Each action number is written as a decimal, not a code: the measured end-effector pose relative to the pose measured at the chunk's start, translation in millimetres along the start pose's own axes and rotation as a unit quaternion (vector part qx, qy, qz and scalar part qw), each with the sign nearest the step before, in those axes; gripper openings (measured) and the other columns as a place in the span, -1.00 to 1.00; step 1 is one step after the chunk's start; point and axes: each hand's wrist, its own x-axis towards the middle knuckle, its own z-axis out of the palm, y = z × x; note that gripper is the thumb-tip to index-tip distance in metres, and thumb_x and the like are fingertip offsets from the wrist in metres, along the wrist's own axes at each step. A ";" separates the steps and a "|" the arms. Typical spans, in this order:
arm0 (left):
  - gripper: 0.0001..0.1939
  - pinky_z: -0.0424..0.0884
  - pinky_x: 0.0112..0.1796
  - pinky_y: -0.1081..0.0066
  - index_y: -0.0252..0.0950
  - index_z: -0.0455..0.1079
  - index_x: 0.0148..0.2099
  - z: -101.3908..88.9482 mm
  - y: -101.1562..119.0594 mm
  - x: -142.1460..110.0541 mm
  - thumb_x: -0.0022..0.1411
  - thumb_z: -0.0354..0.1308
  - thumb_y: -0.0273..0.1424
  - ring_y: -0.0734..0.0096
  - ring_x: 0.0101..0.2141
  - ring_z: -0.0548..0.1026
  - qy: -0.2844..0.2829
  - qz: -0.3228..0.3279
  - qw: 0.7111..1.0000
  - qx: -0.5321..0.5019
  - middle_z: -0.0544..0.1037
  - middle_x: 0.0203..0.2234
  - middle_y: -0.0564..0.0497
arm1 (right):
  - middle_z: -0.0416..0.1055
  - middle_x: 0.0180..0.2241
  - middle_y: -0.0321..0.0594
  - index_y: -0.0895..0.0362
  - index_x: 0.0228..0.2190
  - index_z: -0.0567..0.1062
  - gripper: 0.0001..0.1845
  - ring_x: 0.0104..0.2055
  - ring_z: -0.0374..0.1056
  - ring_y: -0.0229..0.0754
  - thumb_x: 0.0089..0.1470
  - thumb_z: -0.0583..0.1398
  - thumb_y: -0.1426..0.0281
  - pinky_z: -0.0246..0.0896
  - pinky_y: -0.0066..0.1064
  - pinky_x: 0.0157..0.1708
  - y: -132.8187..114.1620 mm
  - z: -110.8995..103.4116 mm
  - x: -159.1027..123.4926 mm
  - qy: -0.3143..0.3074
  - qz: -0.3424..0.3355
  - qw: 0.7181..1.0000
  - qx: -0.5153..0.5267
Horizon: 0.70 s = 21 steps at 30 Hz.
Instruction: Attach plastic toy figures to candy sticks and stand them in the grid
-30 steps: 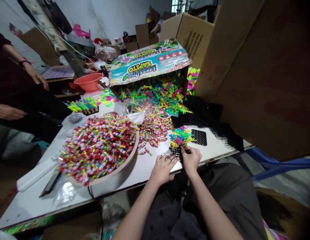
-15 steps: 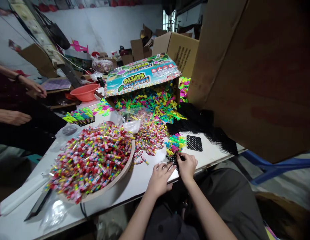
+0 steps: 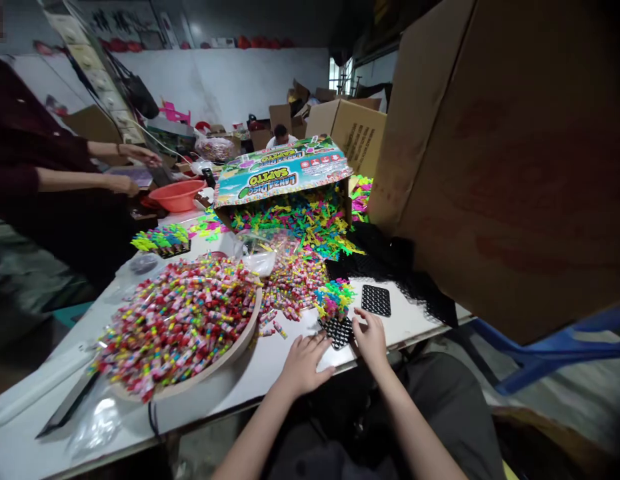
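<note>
Close to the table's front edge lies a black perforated tray (image 3: 340,335), its far part covered by small green, yellow, pink and blue plastic figures (image 3: 335,299) packed upright. My left hand (image 3: 306,363) rests flat with stretched fingers, the fingertips at the tray's left edge. On the other side, my right hand (image 3: 371,339) has its thumb and index finger apart beside the tray's right edge, and I see nothing in it. A second black perforated tray (image 3: 376,300) with no figures lies just beyond my right hand.
To the left stands a wide basin (image 3: 240,353) heaped with small wrapped candy tubes (image 3: 185,320). Behind, a printed carton (image 3: 285,175) spills plastic figures. Black netting (image 3: 380,250) and a big cardboard box (image 3: 490,167) are at right. Across the table stands another person (image 3: 55,160).
The view has tilted up. My right hand has drawn back from the figures, its fingers spreading. My left hand has slid slightly left, and more of the tray's bare near part shows.
</note>
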 end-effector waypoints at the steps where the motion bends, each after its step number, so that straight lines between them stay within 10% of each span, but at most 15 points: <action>1: -0.46 0.00 0.07 0.04 -0.09 0.05 0.15 -0.5 3.1 0.6 0.13 -0.02 -0.13 0.18 0.06 0.16 0.012 -0.012 1.000 -0.003 0.17 0.13 0.02 | 0.42 -0.28 -0.10 0.19 -0.26 0.44 -0.69 -0.21 0.26 -0.09 -0.03 0.06 0.31 0.13 -0.28 -0.18 3.5 0.1 4.3 -0.036 0.000 0.999 0.028; 7: -0.72 0.24 -0.09 0.29 -0.23 0.29 -0.09 16.4 36.7 23.4 0.14 -0.05 -0.46 0.32 -0.13 0.30 0.178 -0.118 0.975 -0.060 0.40 -0.16 0.00 | 0.43 -0.29 -0.11 0.19 -0.23 0.42 -0.65 -0.29 0.32 -0.14 -0.04 0.07 0.27 0.20 -0.34 -0.23 12.1 9.1 13.6 -0.125 0.030 0.988 0.083; 12: -0.58 0.23 -0.08 0.21 -0.25 0.21 0.05 30.9 57.5 48.8 0.09 -0.02 -0.46 0.20 -0.08 0.26 0.198 -0.161 0.967 -0.026 0.33 -0.08 -0.09 | 0.44 -0.42 -0.18 0.17 -0.31 0.44 -0.68 -0.42 0.33 -0.17 -0.05 0.06 0.24 0.22 -0.39 -0.36 11.1 6.3 12.5 -0.147 0.039 0.986 0.074; 21: -0.81 0.36 -0.27 0.34 -0.27 0.39 -0.26 57.6 36.5 55.9 0.10 -0.03 -0.45 0.27 -0.29 0.45 0.295 -0.214 0.931 0.000 0.51 -0.38 -0.05 | 0.43 -0.55 -0.20 0.13 -0.51 0.47 -0.75 -0.52 0.34 -0.18 -0.07 0.13 0.21 0.23 -0.45 -0.50 4.4 5.7 -10.0 -0.101 0.017 0.989 0.110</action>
